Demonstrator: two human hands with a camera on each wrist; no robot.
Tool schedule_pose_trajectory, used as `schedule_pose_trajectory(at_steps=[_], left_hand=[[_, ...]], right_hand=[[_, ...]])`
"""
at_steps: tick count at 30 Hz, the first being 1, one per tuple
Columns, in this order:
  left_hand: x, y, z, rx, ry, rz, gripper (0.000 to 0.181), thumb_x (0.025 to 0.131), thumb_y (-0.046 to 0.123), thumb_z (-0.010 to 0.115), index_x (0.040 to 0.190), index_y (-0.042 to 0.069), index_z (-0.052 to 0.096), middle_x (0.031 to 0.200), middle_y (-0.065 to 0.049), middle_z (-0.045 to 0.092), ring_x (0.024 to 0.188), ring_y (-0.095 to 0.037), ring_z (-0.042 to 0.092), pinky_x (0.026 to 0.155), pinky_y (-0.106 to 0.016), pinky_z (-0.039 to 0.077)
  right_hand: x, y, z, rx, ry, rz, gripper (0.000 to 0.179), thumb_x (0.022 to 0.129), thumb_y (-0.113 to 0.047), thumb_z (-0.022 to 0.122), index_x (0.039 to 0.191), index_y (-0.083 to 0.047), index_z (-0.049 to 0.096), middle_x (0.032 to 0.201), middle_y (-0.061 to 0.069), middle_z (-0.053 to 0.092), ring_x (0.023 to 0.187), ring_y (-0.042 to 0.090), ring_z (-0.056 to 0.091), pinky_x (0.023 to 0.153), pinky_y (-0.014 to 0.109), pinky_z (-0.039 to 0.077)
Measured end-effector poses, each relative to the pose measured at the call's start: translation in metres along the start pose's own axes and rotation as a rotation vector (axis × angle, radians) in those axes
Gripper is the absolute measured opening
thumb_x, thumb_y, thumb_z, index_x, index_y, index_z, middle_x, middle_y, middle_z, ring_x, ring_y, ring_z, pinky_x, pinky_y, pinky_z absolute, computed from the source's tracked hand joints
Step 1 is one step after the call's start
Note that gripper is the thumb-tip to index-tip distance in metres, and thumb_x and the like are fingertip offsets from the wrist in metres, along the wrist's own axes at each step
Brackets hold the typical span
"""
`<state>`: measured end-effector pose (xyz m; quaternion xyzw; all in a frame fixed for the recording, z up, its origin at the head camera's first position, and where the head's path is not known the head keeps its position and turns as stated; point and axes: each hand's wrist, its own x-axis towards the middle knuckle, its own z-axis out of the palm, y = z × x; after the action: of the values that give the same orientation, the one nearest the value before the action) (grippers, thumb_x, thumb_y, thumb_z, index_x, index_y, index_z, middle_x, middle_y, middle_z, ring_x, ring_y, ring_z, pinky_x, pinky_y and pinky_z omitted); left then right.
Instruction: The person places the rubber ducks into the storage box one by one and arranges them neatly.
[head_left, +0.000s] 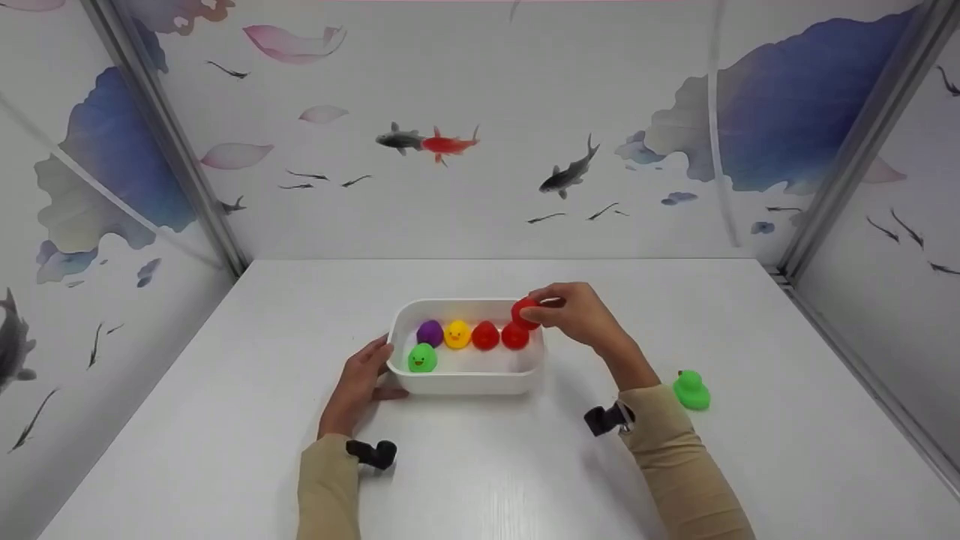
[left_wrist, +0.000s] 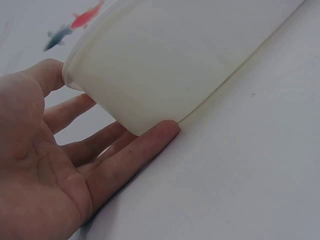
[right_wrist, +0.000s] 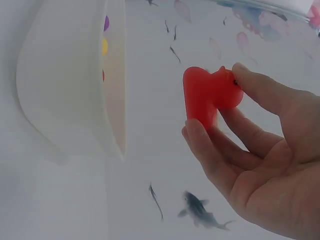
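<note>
A red rubber duck (right_wrist: 200, 92) is pinched between the thumb and fingers of my right hand (head_left: 574, 311), above the right back corner of a white plastic box (head_left: 461, 385). In the right wrist view the duck is tilted and apart from the box wall. My left hand (head_left: 360, 381) holds the box by its left end, thumb low along the front and fingers round the side, as the left wrist view shows. Inside the box stand a purple duck (head_left: 430, 334), a yellow duck (head_left: 457, 334), two red ducks (head_left: 485, 336) and a green duck (head_left: 422, 358) at the front left.
Another green duck (head_left: 691, 391) sits on the white table (head_left: 480, 465), to the right of my right forearm. White panels printed with fish and petals enclose the table at the back and both sides, with metal posts (head_left: 862, 142) at the corners.
</note>
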<state>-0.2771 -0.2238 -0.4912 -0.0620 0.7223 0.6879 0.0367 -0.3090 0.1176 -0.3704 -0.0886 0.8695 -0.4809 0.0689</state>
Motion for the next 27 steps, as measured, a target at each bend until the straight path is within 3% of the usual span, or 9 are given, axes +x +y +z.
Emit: schedule_pose_trajectory(at_steps=[10, 19, 27], left_hand=[[0.003, 0.000, -0.001, -0.009, 0.013, 0.002, 0.051, 0.105, 0.038, 0.049, 0.153, 0.018, 0.044, 0.156, -0.011, 0.045, 0.140, -0.034, 0.049, 0.079, -0.041, 0.065], [0.003, 0.000, -0.001, -0.012, 0.011, -0.007, 0.051, 0.106, 0.036, 0.048, 0.153, 0.018, 0.043, 0.157, -0.012, 0.044, 0.142, -0.035, 0.046, 0.080, -0.041, 0.065], [0.004, -0.001, -0.002, -0.014, 0.006, -0.007, 0.051, 0.106, 0.037, 0.048, 0.153, 0.018, 0.043, 0.157, -0.011, 0.044, 0.141, -0.035, 0.047, 0.081, -0.041, 0.065]], right_hand=[[0.016, -0.023, 0.039, 0.022, -0.006, 0.070, 0.038, 0.089, -0.027, 0.077, 0.123, -0.012, 0.069, 0.126, 0.009, 0.068, 0.115, 0.027, 0.066, 0.095, 0.037, 0.061], [0.025, -0.023, 0.074, 0.075, -0.024, 0.069, 0.030, 0.088, -0.030, 0.078, 0.114, -0.016, 0.073, 0.121, 0.008, 0.070, 0.112, 0.026, 0.066, 0.098, 0.040, 0.060], [0.029, -0.016, 0.096, 0.050, -0.008, 0.052, 0.022, 0.088, -0.031, 0.078, 0.105, -0.017, 0.075, 0.109, 0.004, 0.073, 0.095, 0.020, 0.069, 0.088, 0.034, 0.063]])
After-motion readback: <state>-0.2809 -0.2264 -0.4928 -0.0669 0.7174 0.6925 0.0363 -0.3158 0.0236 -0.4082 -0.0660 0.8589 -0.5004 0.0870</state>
